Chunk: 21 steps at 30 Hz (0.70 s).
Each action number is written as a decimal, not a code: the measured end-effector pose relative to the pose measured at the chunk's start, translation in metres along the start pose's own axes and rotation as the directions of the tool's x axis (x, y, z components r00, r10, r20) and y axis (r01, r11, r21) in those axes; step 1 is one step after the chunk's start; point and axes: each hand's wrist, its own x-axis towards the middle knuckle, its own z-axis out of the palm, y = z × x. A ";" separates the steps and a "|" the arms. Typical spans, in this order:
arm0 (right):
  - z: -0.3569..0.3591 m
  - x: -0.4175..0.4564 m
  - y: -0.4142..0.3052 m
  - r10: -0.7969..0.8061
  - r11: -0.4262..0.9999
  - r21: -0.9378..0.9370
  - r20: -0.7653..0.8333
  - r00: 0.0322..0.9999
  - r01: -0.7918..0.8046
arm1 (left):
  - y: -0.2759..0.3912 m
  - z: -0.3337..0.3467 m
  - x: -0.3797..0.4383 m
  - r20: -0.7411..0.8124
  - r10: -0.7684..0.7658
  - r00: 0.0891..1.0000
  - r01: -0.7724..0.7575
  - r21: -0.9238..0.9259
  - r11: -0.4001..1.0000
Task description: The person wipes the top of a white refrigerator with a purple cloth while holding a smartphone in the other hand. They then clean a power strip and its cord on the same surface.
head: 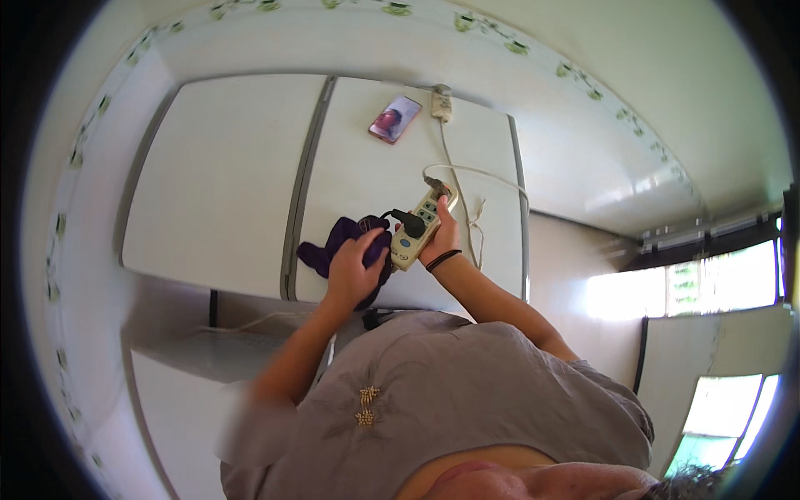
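My right hand (442, 232), palm up and with a dark band at the wrist, holds a cream power strip (406, 249) from below, its thumb along the side. A black plug (409, 223) sits in one socket of the strip. A greyish plug (437, 186) with a pale cord fills the far end. My left hand (355, 265) grips a dark purple cloth bundle (337, 236) just left of the strip. From the black plug a short black cord runs to this bundle, where its end is hidden.
Under my hands is a white tabletop (219, 175) with a grey seam (306, 169). A phone (395, 119) with a lit screen lies toward the back. Beside it is a cream socket block (442, 106) with a cord (453, 153). A thin looped cord (478, 234) lies to the right.
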 end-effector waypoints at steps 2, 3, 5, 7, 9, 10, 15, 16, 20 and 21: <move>-0.003 0.001 -0.006 0.049 0.999 0.000 0.002 0.999 -0.049 | -0.004 0.010 0.011 -0.136 -0.166 0.977 0.130 -0.241 0.962; -0.003 0.000 -0.008 0.045 0.999 0.013 0.027 0.999 -0.045 | -0.004 0.008 0.014 -0.114 -0.320 0.941 0.258 -0.372 0.892; -0.003 0.000 -0.014 0.033 0.998 0.042 0.074 0.997 -0.036 | -0.001 -0.002 0.008 0.027 -0.575 0.818 0.358 -0.806 0.472; -0.002 -0.002 -0.017 0.083 0.994 0.061 0.052 0.995 -0.086 | 0.026 -0.028 -0.008 0.138 -0.506 0.851 0.353 -0.865 0.358; -0.002 -0.002 -0.018 0.143 0.987 0.064 0.042 0.989 -0.146 | 0.041 -0.019 -0.021 -0.042 -0.249 0.968 0.180 -0.574 0.799; -0.005 0.000 -0.017 0.178 0.977 0.108 0.071 0.981 -0.185 | 0.051 -0.013 -0.025 -0.079 -0.093 0.993 0.059 -0.358 0.932; -0.001 -0.008 -0.009 0.133 0.991 0.005 0.109 0.985 -0.135 | 0.041 0.024 -0.030 -0.284 -0.125 0.951 0.113 -0.060 0.992; 0.003 -0.010 -0.009 0.126 0.992 -0.017 0.106 0.986 -0.125 | 0.036 0.024 -0.026 -0.328 -0.167 0.930 0.137 -0.112 0.984; 0.012 -0.013 -0.008 0.139 0.990 -0.033 0.150 0.979 -0.135 | 0.020 0.009 -0.019 -0.306 -0.296 0.905 0.265 -0.140 0.954; 0.012 -0.011 -0.009 0.145 0.989 -0.013 0.170 0.975 -0.145 | 0.018 0.001 -0.017 -0.268 -0.425 0.864 0.298 -0.408 0.863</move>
